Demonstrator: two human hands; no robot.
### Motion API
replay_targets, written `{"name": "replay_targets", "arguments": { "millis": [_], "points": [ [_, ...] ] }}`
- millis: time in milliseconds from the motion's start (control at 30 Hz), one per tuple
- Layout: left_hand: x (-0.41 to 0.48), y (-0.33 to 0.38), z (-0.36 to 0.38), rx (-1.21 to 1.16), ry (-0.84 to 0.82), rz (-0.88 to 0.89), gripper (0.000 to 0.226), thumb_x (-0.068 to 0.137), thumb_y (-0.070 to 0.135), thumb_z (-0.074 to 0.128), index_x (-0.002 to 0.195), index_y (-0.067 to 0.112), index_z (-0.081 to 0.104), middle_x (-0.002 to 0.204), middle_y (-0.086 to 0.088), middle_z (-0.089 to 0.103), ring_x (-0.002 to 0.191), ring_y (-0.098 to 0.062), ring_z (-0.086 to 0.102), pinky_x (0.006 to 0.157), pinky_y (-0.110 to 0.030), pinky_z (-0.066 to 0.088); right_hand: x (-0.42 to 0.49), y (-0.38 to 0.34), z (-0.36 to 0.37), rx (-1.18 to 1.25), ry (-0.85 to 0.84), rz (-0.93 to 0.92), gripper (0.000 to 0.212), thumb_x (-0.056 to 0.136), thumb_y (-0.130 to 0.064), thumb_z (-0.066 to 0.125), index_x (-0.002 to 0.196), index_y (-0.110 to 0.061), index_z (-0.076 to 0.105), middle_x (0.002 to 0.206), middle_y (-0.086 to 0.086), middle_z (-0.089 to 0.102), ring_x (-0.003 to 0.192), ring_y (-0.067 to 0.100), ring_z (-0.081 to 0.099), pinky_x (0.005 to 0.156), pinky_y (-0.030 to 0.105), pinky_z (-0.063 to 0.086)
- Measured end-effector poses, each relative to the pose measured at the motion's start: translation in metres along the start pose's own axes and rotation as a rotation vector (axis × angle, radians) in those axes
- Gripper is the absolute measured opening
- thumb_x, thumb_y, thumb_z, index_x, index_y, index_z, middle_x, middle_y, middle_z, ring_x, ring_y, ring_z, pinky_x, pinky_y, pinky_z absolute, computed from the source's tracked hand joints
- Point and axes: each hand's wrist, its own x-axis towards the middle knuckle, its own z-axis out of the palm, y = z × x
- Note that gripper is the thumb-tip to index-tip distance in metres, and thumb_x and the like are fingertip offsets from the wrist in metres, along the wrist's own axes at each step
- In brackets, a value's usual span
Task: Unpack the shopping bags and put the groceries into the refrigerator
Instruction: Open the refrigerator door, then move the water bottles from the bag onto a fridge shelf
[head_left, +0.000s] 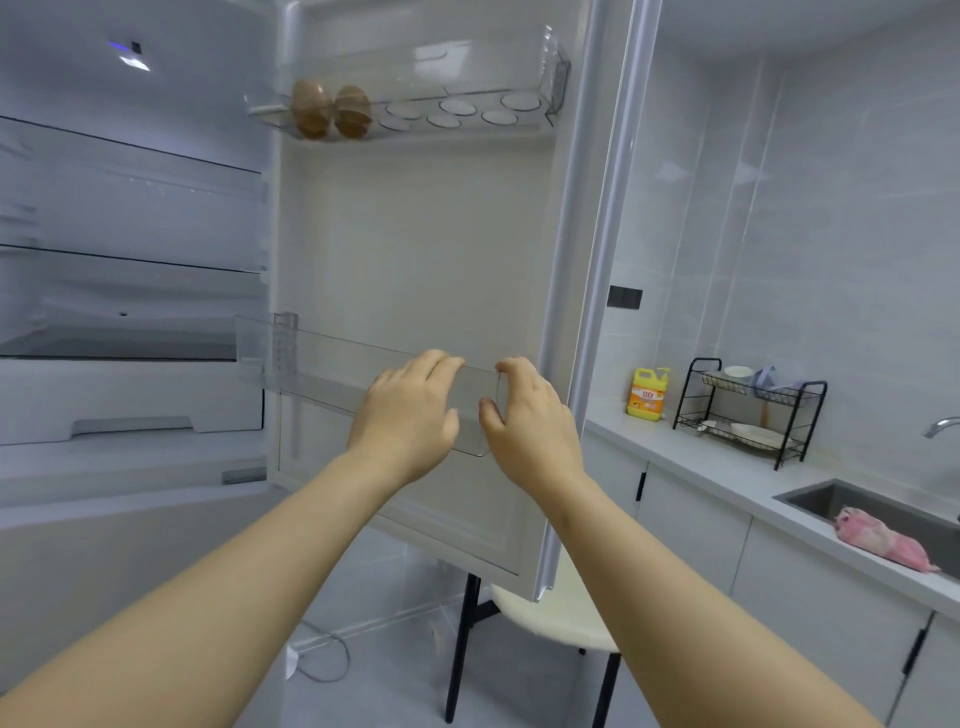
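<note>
Single head-worn view, forward and slightly down, close before the open refrigerator door (415, 249)

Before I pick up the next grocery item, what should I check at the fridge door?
1. Refrigerator door open wide: ok.
2. Lower door bin seated in its slots: cannot tell; its right end is covered.
3. Free to carry groceries: not ok; left hand and right hand both grip the bin's right end, fingers curled over its rim.
4. Egg tray has free cups: ok; two eggs sit at its left end.
5. Shopping bags in reach: cannot tell; none in view.
</note>
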Motion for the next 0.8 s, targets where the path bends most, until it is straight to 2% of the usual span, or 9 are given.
{"name": "replay_targets", "arguments": {
  "millis": [100, 167, 233, 300, 433, 500, 567, 633, 800],
  "points": [
    [-0.016, -0.001, 0.004, -0.040, 0.091, 0.063, 0.047, 0.083, 0.016, 0.063, 0.127, 0.009, 0.052, 0.127, -0.007, 0.053, 0.109, -0.029, 0.055, 0.088, -0.036, 0.043, -0.021, 0.009, -0.002, -0.051, -0.006, -0.033, 0.057, 0.093, -0.032, 0.047, 0.145, -0.024, 0.025, 0.155, -0.004, 0.020, 0.141, 0.017, 0.021, 0.110, 0.035, 0.025],
    [-0.029, 0.002, 0.013, -0.032, 0.144, 0.170, 0.040, 0.073, 0.013, 0.068, 0.112, 0.007, 0.062, 0.105, -0.009, 0.063, 0.093, -0.032, 0.062, 0.076, -0.039, 0.049, -0.038, 0.020, -0.008, -0.116, -0.010, -0.017, 0.059, 0.091, -0.033, 0.050, 0.145, -0.023, 0.027, 0.153, 0.000, 0.024, 0.141, 0.019, 0.022, 0.110, 0.034, 0.025],
    [-0.041, 0.012, 0.027, -0.030, 0.129, 0.272, 0.038, 0.069, 0.016, 0.069, 0.105, 0.008, 0.065, 0.096, -0.007, 0.066, 0.086, -0.031, 0.064, 0.070, -0.039, 0.050, -0.057, 0.035, -0.014, -0.207, -0.024, 0.024, 0.057, 0.089, -0.034, 0.053, 0.141, -0.019, 0.034, 0.148, 0.003, 0.032, 0.136, 0.022, 0.030, 0.107, 0.035, 0.029],
    [-0.053, 0.028, 0.040, -0.079, 0.108, 0.370, 0.036, 0.069, 0.014, 0.071, 0.104, 0.007, 0.066, 0.095, -0.008, 0.066, 0.084, -0.031, 0.064, 0.068, -0.039, 0.051, -0.080, 0.050, -0.020, -0.298, -0.048, 0.081, 0.055, 0.088, -0.036, 0.054, 0.138, -0.018, 0.038, 0.142, 0.004, 0.038, 0.132, 0.024, 0.035, 0.104, 0.036, 0.033],
    [-0.069, 0.061, 0.067, -0.209, 0.001, 0.494, 0.036, 0.076, 0.025, 0.045, 0.100, 0.009, 0.067, 0.093, -0.007, 0.067, 0.081, -0.029, 0.064, 0.064, -0.035, 0.050, -0.137, 0.071, -0.035, -0.427, -0.101, 0.271, 0.055, 0.089, -0.038, 0.051, 0.139, -0.021, 0.035, 0.145, 0.003, 0.035, 0.134, 0.022, 0.030, 0.106, 0.035, 0.028],
    [-0.075, 0.078, 0.082, -0.270, -0.050, 0.543, 0.028, 0.072, 0.018, 0.062, 0.098, 0.009, 0.067, 0.090, -0.007, 0.067, 0.077, -0.030, 0.063, 0.061, -0.035, 0.049, -0.164, 0.074, -0.045, -0.472, -0.108, 0.385, 0.055, 0.090, -0.039, 0.050, 0.140, -0.022, 0.034, 0.146, 0.003, 0.032, 0.135, 0.022, 0.028, 0.107, 0.035, 0.026],
    [-0.084, 0.096, 0.095, -0.332, -0.097, 0.606, 0.037, 0.060, 0.010, 0.079, 0.095, 0.008, 0.068, 0.088, -0.008, 0.067, 0.074, -0.031, 0.063, 0.061, -0.036, 0.049, -0.192, 0.074, -0.057, -0.523, -0.088, 0.496, 0.055, 0.091, -0.040, 0.049, 0.140, -0.022, 0.033, 0.147, 0.002, 0.031, 0.136, 0.021, 0.026, 0.108, 0.035, 0.026],
    [-0.096, 0.118, 0.101, -0.392, -0.143, 0.681, 0.043, 0.053, 0.010, 0.083, 0.094, 0.007, 0.069, 0.088, -0.009, 0.068, 0.075, -0.032, 0.064, 0.061, -0.037, 0.050, -0.220, 0.070, -0.068, -0.575, -0.063, 0.604, 0.055, 0.091, -0.041, 0.049, 0.140, -0.022, 0.034, 0.147, 0.002, 0.031, 0.137, 0.020, 0.025, 0.108, 0.035, 0.025],
    [-0.144, 0.184, 0.102, -0.607, -0.206, 0.927, 0.044, 0.058, 0.012, 0.083, 0.099, 0.007, 0.068, 0.092, -0.010, 0.068, 0.080, -0.032, 0.064, 0.065, -0.039, 0.051, -0.308, 0.045, -0.101, -0.686, 0.006, 0.919, 0.054, 0.092, -0.042, 0.047, 0.142, -0.025, 0.031, 0.149, 0.001, 0.028, 0.140, 0.018, 0.020, 0.112, 0.036, 0.020]
  ]
}}
